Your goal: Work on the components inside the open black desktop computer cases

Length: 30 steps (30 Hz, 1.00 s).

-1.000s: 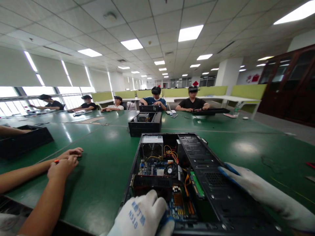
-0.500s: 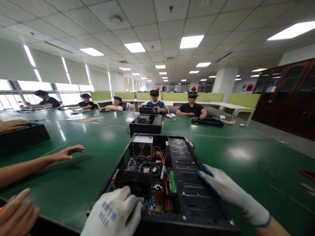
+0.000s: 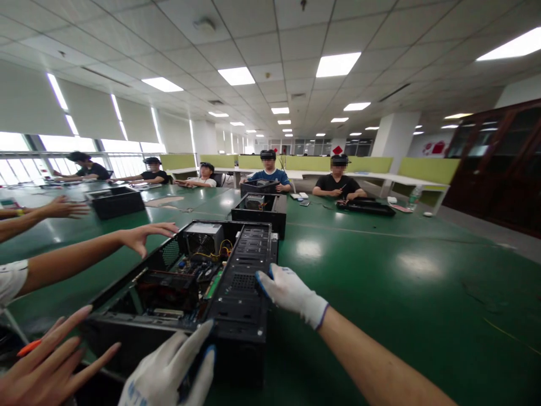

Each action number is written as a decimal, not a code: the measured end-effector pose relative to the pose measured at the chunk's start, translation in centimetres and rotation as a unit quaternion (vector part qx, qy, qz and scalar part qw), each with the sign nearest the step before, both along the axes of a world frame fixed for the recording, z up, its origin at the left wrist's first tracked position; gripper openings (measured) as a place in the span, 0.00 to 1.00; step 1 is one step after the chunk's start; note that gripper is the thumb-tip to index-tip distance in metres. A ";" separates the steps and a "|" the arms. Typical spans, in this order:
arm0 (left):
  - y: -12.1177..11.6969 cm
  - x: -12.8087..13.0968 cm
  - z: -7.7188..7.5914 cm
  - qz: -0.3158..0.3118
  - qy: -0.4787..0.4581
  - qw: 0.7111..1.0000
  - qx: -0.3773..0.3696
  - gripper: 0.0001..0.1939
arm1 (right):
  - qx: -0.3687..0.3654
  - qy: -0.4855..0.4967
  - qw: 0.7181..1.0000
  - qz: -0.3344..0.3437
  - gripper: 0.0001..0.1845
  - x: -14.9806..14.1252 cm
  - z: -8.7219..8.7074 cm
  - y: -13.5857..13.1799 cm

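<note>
An open black computer case (image 3: 239, 307) lies on its side, showing a power supply (image 3: 203, 239), yellow wires, a green circuit board (image 3: 214, 280) and a dark graphics card (image 3: 167, 290). My right hand (image 3: 291, 293), in a white glove with blue fingertips, rests against the case's right side, fingers stretched out. My left hand (image 3: 171, 363), gloved alike, is at the near side with its fingers spread, the index finger by the top edge. Neither hand is wrapped round anything. A co-worker's bare hand (image 3: 143, 237) reaches to the case's left edge.
Another bare hand (image 3: 54, 361) is spread at the lower left, near an orange object (image 3: 29, 348). More cases stand on the green table (image 3: 380, 299): one behind mine (image 3: 260, 211), one at the left (image 3: 116, 202). Several people sit across. A bottle (image 3: 414, 197) stands far right.
The computer case has slid left and away from me, my right hand moving left with it. My left hand's fingers have left the case interior. The case at far left has moved farther off.
</note>
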<state>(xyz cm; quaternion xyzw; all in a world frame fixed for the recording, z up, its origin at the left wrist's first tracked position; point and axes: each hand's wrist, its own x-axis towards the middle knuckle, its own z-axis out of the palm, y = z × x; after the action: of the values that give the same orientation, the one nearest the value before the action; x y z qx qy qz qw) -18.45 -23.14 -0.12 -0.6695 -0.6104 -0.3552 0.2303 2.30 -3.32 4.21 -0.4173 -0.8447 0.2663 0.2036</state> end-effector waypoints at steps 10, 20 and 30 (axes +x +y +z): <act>4.2 2.4 -2.4 0.097 -0.068 0.992 -0.037 0.26 | -0.024 0.055 0.995 0.076 0.40 -7.5 -1.5 0.1; 11.8 -2.1 -1.7 0.178 -0.168 0.964 -0.101 0.19 | 0.039 0.012 0.997 0.067 0.40 -4.0 -6.8 2.2; 18.5 2.8 -6.7 0.098 -0.191 0.963 -0.162 0.24 | 0.091 -0.171 0.976 0.097 0.34 3.4 -9.8 6.3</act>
<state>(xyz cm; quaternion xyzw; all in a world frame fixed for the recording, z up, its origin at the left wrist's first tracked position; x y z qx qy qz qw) -15.69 -4.60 -6.86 -0.5543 -0.7552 -0.3485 0.0319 5.66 2.99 -5.60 -0.3521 -0.9243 0.1313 0.0668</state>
